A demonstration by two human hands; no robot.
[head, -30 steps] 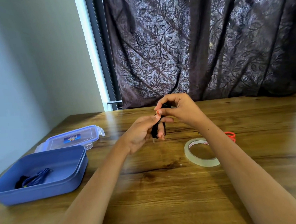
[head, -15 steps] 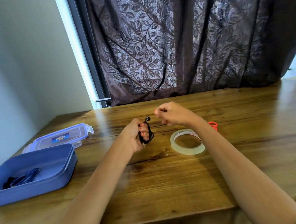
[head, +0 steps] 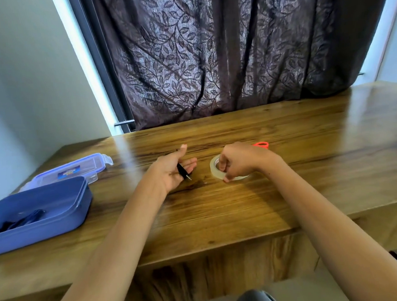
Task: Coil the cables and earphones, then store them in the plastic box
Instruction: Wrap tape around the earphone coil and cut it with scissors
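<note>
2 hands work over a wooden bench (head: 219, 209), both forearms reaching in from the near edge. The left hand (head: 168, 173) hovers just above the middle of the bench, thumb pointing up and fingers curled round the black earphones (head: 182, 170). Most of that bundle is hidden behind the palm and fingers; only a short black plug with a metal tip juts out toward the right, and a small dark bit peeks out just beside the thumb tip.

The right hand (head: 240, 161) sits just to the right, knuckles up, with its fingers and thumb pinching the near rim of a clear tape roll (head: 213, 169) that lies flat on the bench. Beyond this hand, 1 orange scissors handle (head: 261, 145) shows; the rest of the scissors is covered by the hand.

At the left end of the bench stands the blue plastic box (head: 57, 219), open, well apart from both hands. 1 dark blue cable (head: 25, 220) lies bundled in its left part. The box's clear lid (head: 77, 167) lies flat just behind it, touching or nearly touching the back wall; which, I cannot tell.

Behind the bench hangs a dark curtain (head: 210, 56) with a leaf pattern, beside a pale wall (head: 26, 79) on the left.
</note>
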